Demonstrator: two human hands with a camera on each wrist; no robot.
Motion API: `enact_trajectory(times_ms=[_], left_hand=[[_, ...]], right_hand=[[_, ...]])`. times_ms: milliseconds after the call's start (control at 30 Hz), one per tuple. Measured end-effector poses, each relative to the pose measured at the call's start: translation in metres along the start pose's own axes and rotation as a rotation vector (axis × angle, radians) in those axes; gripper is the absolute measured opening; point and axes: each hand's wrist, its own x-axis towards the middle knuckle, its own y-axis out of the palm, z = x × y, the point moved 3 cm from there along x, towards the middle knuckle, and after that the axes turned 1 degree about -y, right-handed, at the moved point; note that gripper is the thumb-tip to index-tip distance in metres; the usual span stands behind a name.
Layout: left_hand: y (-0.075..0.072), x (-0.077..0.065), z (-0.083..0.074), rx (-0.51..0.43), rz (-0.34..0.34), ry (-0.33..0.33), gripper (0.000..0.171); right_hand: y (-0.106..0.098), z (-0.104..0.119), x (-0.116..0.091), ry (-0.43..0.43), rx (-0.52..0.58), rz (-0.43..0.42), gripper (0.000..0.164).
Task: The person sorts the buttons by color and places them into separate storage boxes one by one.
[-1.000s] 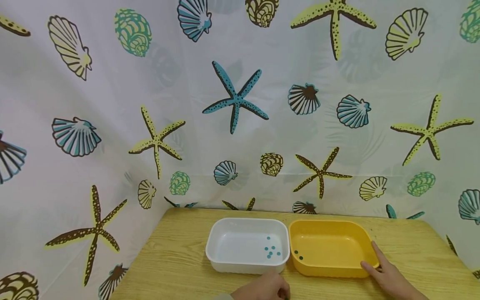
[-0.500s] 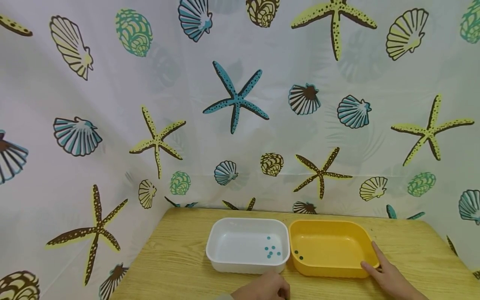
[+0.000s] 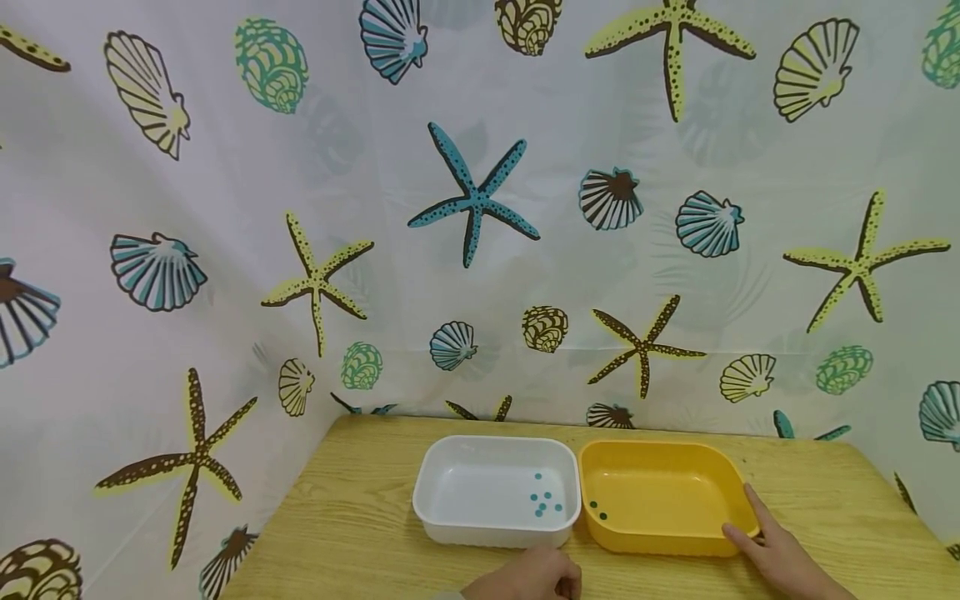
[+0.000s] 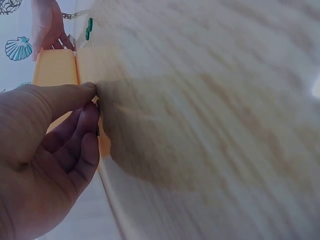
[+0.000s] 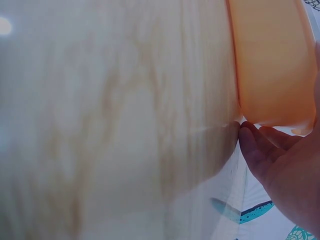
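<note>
My left hand [image 3: 525, 575] rests low on the table in front of the white tray [image 3: 495, 537], its fingers curled. In the left wrist view its thumb and fingertips meet the table surface, and a dark green sliver shows at the fingertips; I see nothing plainly held. My right hand [image 3: 783, 554] lies at the right end of the yellow tray [image 3: 663, 542], with fingers extended, touching the tray's side. Several small teal discs [image 3: 547, 496] lie in the white tray's right half. Two dark green discs [image 3: 603, 516] sit in the yellow tray's left corner.
Both trays stand side by side on a wooden table [image 3: 360, 492]. A white curtain [image 3: 525, 250] printed with shells and starfish encloses the back and sides. Green discs [image 4: 88, 30] lie farther along the table in the left wrist view.
</note>
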Motion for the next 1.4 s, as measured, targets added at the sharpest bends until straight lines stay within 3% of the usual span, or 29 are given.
enact_trajectory(times_ms=[233,400,633,833,1133,1267,1400], left_hand=[[0.000,-0.002,-0.001,0.040,-0.014,0.057,0.009],[-0.004,-0.002,-0.005,0.018,-0.016,0.112,0.004],[-0.010,0.000,-0.014,0.010,-0.022,0.123,0.007],[-0.015,-0.001,-0.027,-0.055,-0.080,0.174,0.007],[-0.028,-0.001,-0.055,-0.098,-0.170,0.354,0.006],[-0.035,0.000,-0.066,-0.031,-0.204,0.377,0.005],[-0.040,0.006,-0.071,-0.031,-0.212,0.348,0.005]], right_hand=[[0.001,-0.002,0.000,0.005,0.011,0.005,0.087],[0.001,-0.002,0.001,0.003,0.010,0.004,0.088],[0.000,-0.002,0.001,0.004,0.010,0.005,0.088],[0.000,-0.002,0.001,0.006,0.015,0.003,0.088],[0.000,-0.001,0.001,0.008,0.021,0.008,0.089],[0.000,-0.001,0.001,0.004,0.018,0.010,0.089],[0.000,-0.001,0.001,-0.004,0.007,0.007,0.089]])
